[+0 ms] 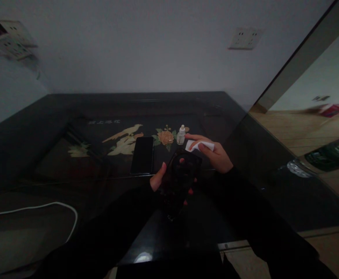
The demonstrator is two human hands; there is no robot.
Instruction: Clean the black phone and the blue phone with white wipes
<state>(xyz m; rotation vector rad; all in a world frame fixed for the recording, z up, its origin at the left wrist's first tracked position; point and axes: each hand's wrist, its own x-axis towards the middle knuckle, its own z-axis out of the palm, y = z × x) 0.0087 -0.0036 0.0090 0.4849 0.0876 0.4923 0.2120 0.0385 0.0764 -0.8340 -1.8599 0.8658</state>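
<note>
My left hand [158, 179] grips a dark phone case [181, 178] from below, thumb on its left edge and fingertips showing at its right side. My right hand [214, 154] pinches a small white cloth [200, 145] just above the case's top right corner. A black phone [142, 155] lies flat on the dark table [70, 162] to the left of the case. A small white dropper bottle [181, 135] stands upright behind my right hand's fingertips.
The table top bears a painted bird [124, 139] and a flower [166, 137]. A white cable [55, 205] curves over the near left. A wall socket [245, 38] sits high on the back wall. Floor and a red item [333, 110] lie to the right.
</note>
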